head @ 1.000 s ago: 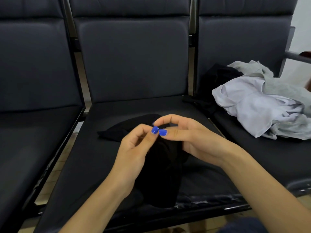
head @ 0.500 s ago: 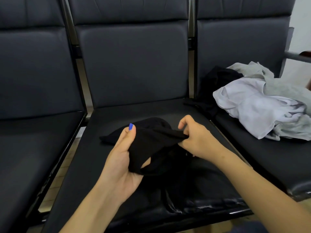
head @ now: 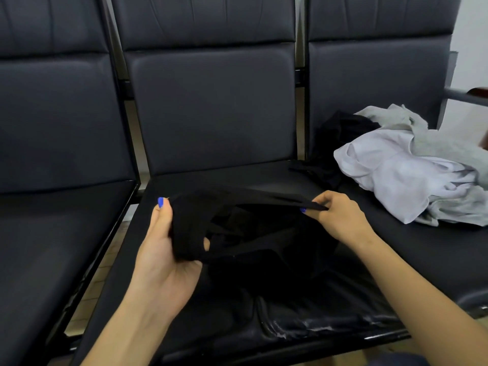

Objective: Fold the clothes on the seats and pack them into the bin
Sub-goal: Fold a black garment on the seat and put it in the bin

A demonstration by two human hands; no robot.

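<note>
A small black garment (head: 245, 228) is stretched between my two hands over the middle seat (head: 200, 180). My left hand (head: 163, 249) holds its left end, with the fabric wrapped over my fingers and the thumb up. My right hand (head: 340, 217) pinches the right end of a taut strip of the fabric. The lower part of the garment sags onto the seat cushion. On the right seat (head: 435, 254) lies a heap of clothes: a white garment (head: 401, 178), a grey garment (head: 433, 138) and a black garment (head: 338, 138) behind them. No bin is in view.
Three dark padded seats stand in a row with metal frames between them. The left seat (head: 50, 233) has nothing on it. A metal armrest (head: 464, 97) sticks out at the far right. Tiled floor (head: 105, 262) shows through the gap between the left and middle seats.
My hands were together at the garment's middle; they have moved apart, pulling the black fabric out sideways into a taut band. The right hand has travelled further right.
</note>
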